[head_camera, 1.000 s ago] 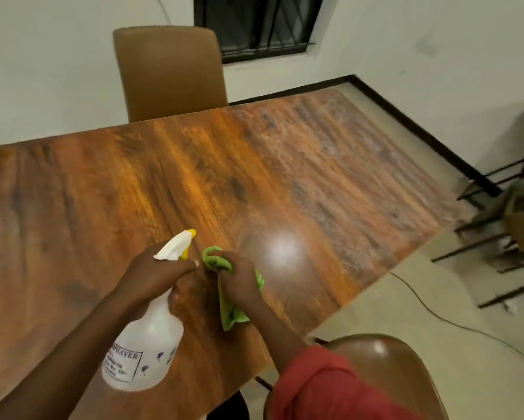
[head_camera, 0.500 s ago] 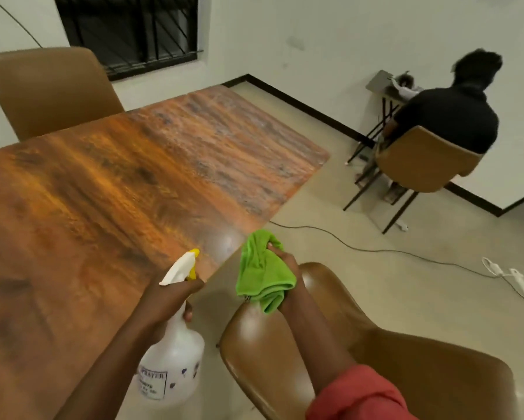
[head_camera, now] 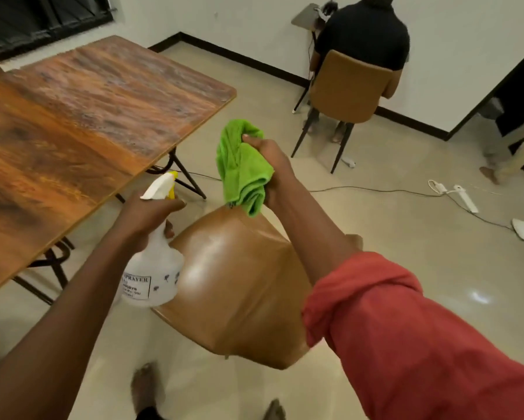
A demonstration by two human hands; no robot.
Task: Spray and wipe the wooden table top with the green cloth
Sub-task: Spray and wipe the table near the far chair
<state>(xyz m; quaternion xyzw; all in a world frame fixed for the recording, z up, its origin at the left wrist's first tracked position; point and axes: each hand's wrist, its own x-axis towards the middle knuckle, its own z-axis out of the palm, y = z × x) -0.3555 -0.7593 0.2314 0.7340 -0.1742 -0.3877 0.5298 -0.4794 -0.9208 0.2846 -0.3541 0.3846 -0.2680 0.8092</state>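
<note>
The wooden table top (head_camera: pixel 82 116) fills the left of the head view, its near corner to the left of my hands. My left hand (head_camera: pixel 142 216) grips the neck of a white spray bottle (head_camera: pixel 153 274) with a yellow-tipped nozzle, held in the air beside the table edge. My right hand (head_camera: pixel 269 165) holds the bunched green cloth (head_camera: pixel 242 168) up in the air, off the table and above a tan chair.
A tan chair (head_camera: pixel 242 286) stands right below my hands. A person (head_camera: pixel 363 34) sits on another tan chair (head_camera: pixel 348 89) at the far wall. Cables and a power strip (head_camera: pixel 463 198) lie on the floor to the right. Black table legs (head_camera: pixel 182 174) show under the edge.
The cloth has left the table top and both hands have swung right, off the table and over the tan chair. The view has turned right, bringing the seated person into sight.
</note>
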